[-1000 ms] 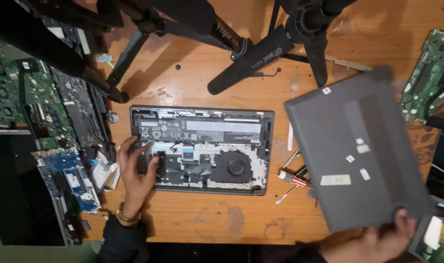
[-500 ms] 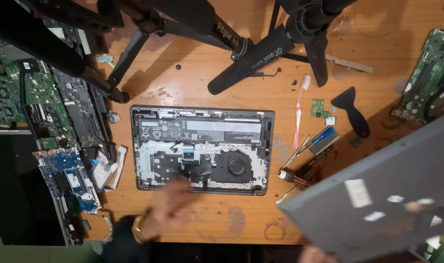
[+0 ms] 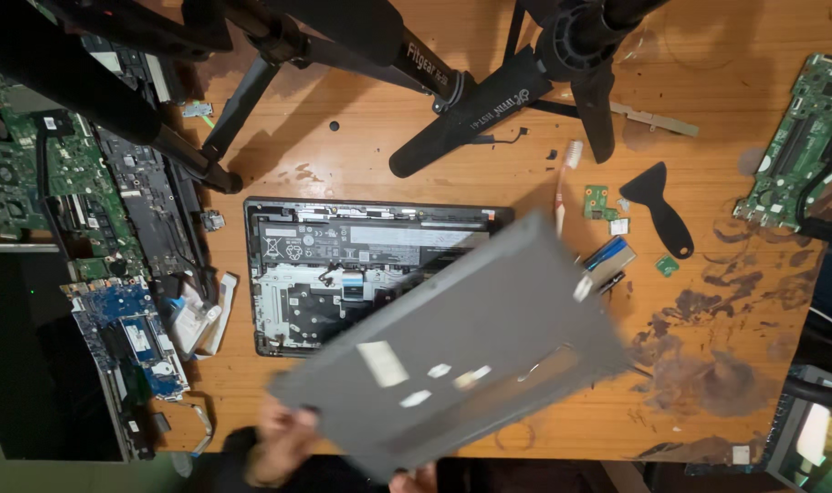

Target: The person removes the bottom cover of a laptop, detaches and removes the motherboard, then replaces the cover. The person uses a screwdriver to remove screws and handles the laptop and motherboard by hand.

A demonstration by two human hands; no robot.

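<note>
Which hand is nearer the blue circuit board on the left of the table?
Left. The left hand grips the grey laptop cover's lower-left corner, closer to the blue circuit board. The right hand sits farther along the cover's bottom edge.

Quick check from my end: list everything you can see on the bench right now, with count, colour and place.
bottom cover: 1, grey, held tilted over the laptop's right half
opened laptop: 1, dark, table centre
tripod legs: several, black, top
circuit boards: several, green and blue, left edge
green board: 1, right edge
toothbrush: 1, white-red, right of laptop
scraper: 1, black, right
table: 1, stained wood
left hand: cover's lower-left edge
right hand: cover's bottom edge
</note>
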